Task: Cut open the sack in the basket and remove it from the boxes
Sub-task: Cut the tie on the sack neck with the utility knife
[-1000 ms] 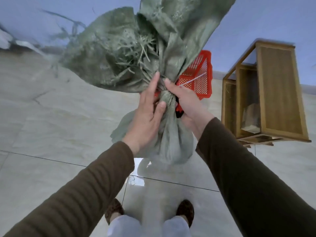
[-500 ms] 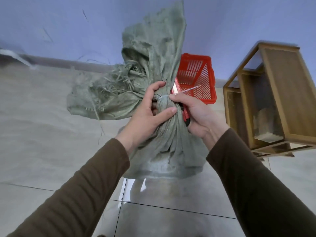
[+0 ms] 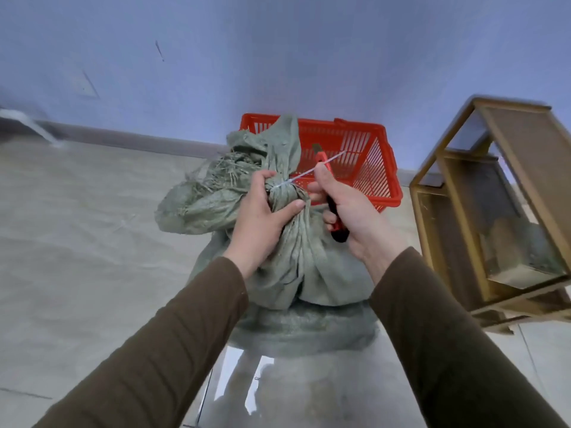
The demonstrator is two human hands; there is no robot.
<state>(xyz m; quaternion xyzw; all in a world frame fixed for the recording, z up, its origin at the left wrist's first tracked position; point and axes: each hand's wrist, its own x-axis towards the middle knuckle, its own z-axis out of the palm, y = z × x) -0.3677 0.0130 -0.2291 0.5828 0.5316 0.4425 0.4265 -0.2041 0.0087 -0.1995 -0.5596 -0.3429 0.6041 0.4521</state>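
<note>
A green woven sack rests on the tiled floor in front of me, its neck bunched and bound by a white zip tie whose tail points up and right. My left hand grips the sack's neck just below the tie. My right hand holds a red and black utility knife, with its tip near the tie. The frayed top of the sack flops to the left. What the sack contains is hidden. A red plastic basket stands behind the sack by the wall.
A wooden shelf unit stands to the right, close to my right arm, with some items on its shelves. A blue wall runs behind the basket. Glossy floor tiles spread to the left and toward me.
The sack has come down from being held up in the air and now sits on the floor. Both hands kept their hold at the neck, and the basket shows more fully behind it.
</note>
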